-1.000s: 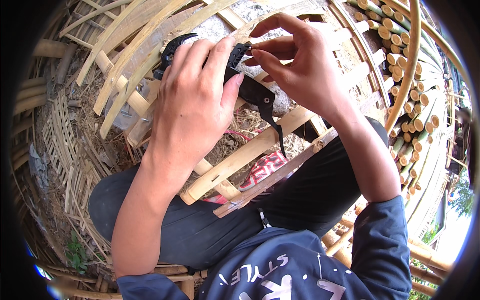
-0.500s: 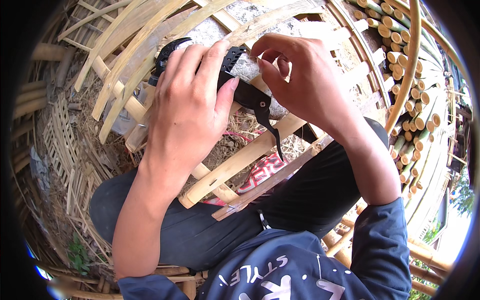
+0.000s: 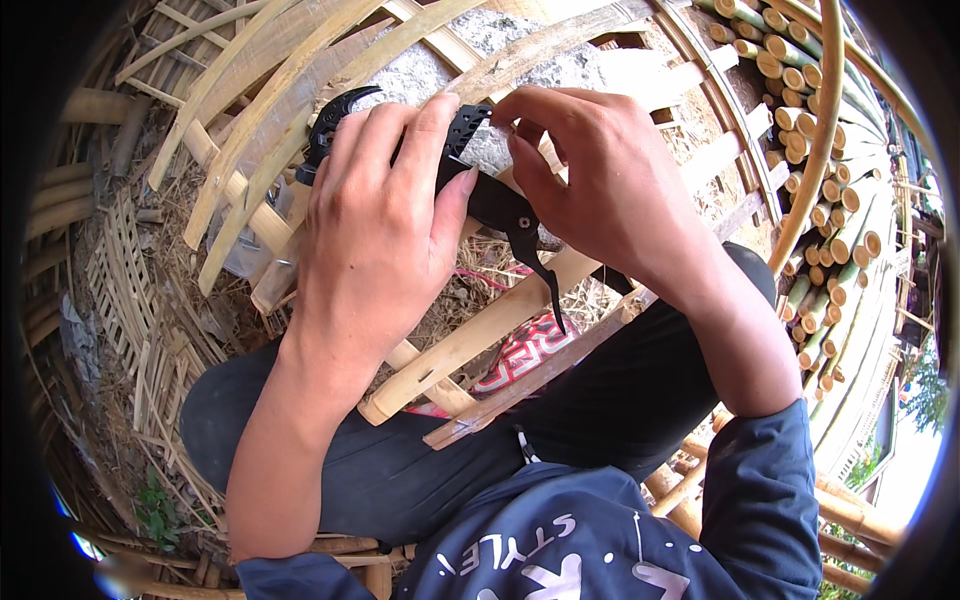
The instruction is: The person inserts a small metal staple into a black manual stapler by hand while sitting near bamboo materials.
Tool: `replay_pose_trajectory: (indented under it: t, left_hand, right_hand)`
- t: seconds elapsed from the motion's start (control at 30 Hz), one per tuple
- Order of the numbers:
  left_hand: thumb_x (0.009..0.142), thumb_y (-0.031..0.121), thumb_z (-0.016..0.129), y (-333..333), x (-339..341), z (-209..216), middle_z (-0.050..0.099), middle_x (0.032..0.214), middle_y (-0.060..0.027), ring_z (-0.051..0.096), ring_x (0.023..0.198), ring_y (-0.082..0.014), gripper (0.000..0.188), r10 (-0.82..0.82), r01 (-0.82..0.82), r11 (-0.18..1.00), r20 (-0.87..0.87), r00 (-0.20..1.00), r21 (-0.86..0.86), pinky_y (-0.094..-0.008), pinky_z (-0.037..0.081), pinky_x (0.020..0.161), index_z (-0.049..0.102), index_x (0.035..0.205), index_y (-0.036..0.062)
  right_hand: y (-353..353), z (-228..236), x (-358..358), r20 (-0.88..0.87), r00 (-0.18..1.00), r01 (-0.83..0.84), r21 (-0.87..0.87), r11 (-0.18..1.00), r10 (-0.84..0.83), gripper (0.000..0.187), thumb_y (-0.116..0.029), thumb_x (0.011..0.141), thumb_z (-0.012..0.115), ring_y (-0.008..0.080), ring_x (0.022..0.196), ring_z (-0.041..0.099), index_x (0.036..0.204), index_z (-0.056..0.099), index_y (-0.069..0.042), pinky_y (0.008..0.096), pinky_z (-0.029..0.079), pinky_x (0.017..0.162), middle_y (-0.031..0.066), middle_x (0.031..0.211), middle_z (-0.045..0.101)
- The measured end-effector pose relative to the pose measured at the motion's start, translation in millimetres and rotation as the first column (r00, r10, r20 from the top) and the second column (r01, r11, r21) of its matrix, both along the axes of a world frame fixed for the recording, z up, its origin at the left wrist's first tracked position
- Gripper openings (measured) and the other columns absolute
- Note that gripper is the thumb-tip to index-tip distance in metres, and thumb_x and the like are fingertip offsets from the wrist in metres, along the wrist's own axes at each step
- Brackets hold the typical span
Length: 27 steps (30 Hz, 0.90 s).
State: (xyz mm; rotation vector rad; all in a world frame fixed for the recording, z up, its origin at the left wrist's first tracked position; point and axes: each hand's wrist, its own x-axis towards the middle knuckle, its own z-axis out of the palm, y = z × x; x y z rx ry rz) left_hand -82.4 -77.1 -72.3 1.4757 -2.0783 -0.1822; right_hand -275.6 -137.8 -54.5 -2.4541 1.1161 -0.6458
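My left hand (image 3: 375, 225) is closed over a black hand tool (image 3: 495, 205). A curved hook sticks out past its fingers at the far left, and a slotted black piece shows by the index fingertip. A hinged lever hangs from the tool's right end, over a split bamboo slat (image 3: 470, 335). My right hand (image 3: 615, 175) is bent into a pinch, its index fingertip against the slotted piece. Whatever lies between thumb and fingers there is too small to make out. The tool's middle is hidden under my left hand.
Curved bamboo strips (image 3: 250, 110) form an open frame around my hands. Cut bamboo poles (image 3: 830, 200) are stacked at the right. A grey stone (image 3: 490, 40) lies beyond the tool. A red-and-white printed bag (image 3: 525, 355) shows under the slats between my legs.
My right hand has come slightly left and closer, its fingertips now meeting the slotted piece. My left hand keeps its hold, and the tool has shifted slightly down.
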Motion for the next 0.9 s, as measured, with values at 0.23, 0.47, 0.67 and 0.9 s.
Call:
replay_pose_trajectory:
  t: [0.23,0.47,0.67,0.9]
  left_hand:
    - [0.087,0.004,0.074,-1.2,-1.1,-0.1,0.062,0.112,-0.016,0.06,0.105,-0.0351,0.05,-0.007,0.008,1.0,-0.041,0.999,0.013,-0.0449,0.05,0.091,0.059,0.135,-0.0003]
    - [0.086,0.008,0.077,-1.4,-0.6,-1.6,0.061,0.112,-0.0146,0.06,0.105,-0.034,0.051,-0.006,0.006,1.0,-0.025,1.0,-0.003,-0.0445,0.051,0.09,0.06,0.133,-0.0009]
    - [0.086,0.008,0.077,-1.1,-0.4,-2.8,0.061,0.116,-0.0175,0.06,0.107,-0.0364,0.049,-0.002,0.002,1.0,-0.04,0.999,-0.003,-0.0461,0.051,0.093,0.06,0.129,-0.0056]
    - [0.089,0.01,0.075,2.2,-4.7,1.6,0.058,0.122,-0.0215,0.058,0.114,-0.0383,0.042,0.057,-0.056,0.998,-0.011,0.998,0.011,-0.0463,0.05,0.099,0.061,0.124,-0.0085]
  right_hand:
    - [-0.3,-0.2,0.3,0.007,1.0,-0.021,-0.019,1.0,0.022,0.01,-0.006,0.085,0.064,0.039,0.08,0.069,0.093,0.065,0.0,0.0506,0.056,0.072,0.0184,0.076,0.066]
    - [-0.1,-3.5,-0.7,0.08,0.996,-0.028,0.011,1.0,0.027,0.016,-0.004,0.084,0.064,0.0397,0.081,0.069,0.098,0.069,0.002,0.0505,0.056,0.073,0.0198,0.078,0.068]
    - [0.5,2.5,-2.0,0.061,0.998,-0.025,0.046,0.999,0.022,0.019,-0.005,0.085,0.065,0.0398,0.08,0.071,0.101,0.071,0.002,0.0494,0.057,0.074,0.0207,0.079,0.07]
    - [-1.1,3.9,-4.6,0.073,0.997,-0.015,0.12,0.993,0.006,0.021,-0.006,0.086,0.066,0.04,0.077,0.071,0.105,0.072,0.003,0.0467,0.058,0.074,0.022,0.079,0.07]
